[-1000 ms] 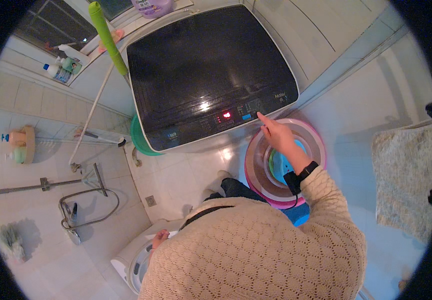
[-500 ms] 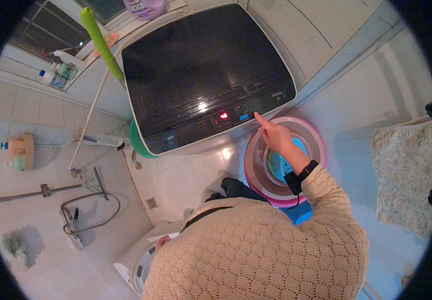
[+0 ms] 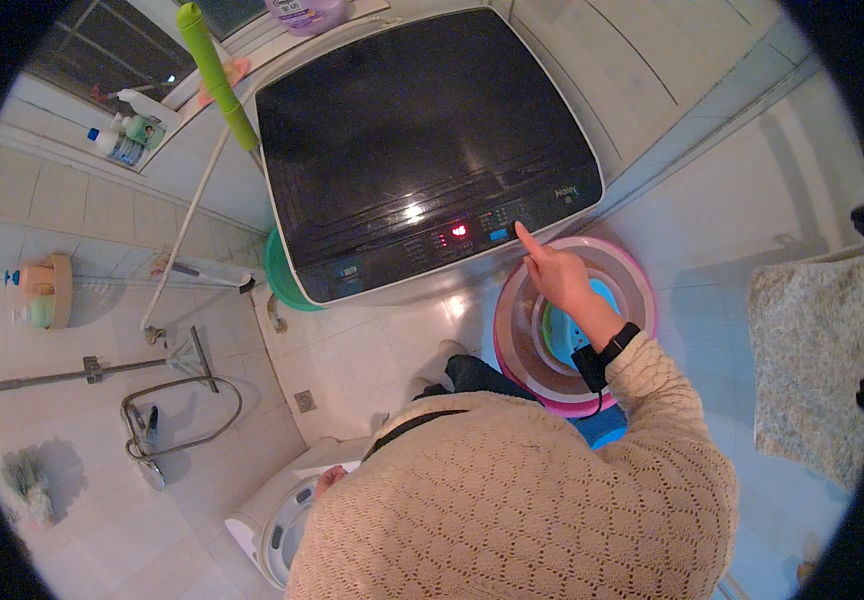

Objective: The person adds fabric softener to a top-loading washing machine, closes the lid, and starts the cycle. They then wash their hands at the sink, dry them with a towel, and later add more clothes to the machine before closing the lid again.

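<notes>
Right hand: pointing index finger outstretched at glossy, flat control panel, the rest loosely curled
Left hand: near left, cannot tell open or closed
Basins: round, nested

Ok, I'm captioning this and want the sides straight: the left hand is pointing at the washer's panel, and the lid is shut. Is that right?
Not the left hand: in the head view, the right hand is pointing at the panel. The lid is shut, as you say.
</notes>
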### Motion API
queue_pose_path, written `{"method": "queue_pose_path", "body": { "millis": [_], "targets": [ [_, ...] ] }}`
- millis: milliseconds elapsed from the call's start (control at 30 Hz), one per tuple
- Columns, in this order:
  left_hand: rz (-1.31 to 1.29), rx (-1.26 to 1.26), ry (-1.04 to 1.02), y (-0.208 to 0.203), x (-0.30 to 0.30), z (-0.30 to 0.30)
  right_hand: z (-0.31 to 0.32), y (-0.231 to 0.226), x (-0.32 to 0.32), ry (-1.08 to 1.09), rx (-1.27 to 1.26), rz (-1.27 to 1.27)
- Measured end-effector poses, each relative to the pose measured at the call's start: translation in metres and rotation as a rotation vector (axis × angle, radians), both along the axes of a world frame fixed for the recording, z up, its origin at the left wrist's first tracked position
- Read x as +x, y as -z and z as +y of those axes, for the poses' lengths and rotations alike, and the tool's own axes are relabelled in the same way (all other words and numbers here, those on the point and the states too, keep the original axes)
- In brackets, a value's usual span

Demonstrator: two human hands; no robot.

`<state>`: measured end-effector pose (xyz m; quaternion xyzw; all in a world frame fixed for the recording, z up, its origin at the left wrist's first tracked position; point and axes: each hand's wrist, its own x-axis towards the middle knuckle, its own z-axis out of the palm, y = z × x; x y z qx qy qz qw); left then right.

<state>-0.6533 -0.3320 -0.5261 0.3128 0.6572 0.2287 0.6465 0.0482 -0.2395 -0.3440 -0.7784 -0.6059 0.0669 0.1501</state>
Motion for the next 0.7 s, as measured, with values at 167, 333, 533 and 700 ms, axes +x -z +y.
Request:
{"method": "queue_pose_path", "body": {
  "millis": [167, 333, 533, 700],
  "targets": [
    [-0.036, 0.0, -0.009, -0.002, -0.003, -0.005, 0.005, -0.009, -0.001, 0.063, -0.119, -0.024],
    [-0.031, -0.012, -0.049, -0.007, 0.01, -0.006, 0.007, -0.003, 0.002, 0.039, -0.075, -0.015],
    [0.05, -0.012, 0.035, -0.006, 0.007, -0.002, 0.005, -0.003, -0.003, 0.029, -0.151, 0.007],
    [0.015, -0.041, -0.08, -0.004, 0.018, -0.002, 0.002, 0.005, -0.001, 0.053, -0.136, -0.004]
  ]
}}
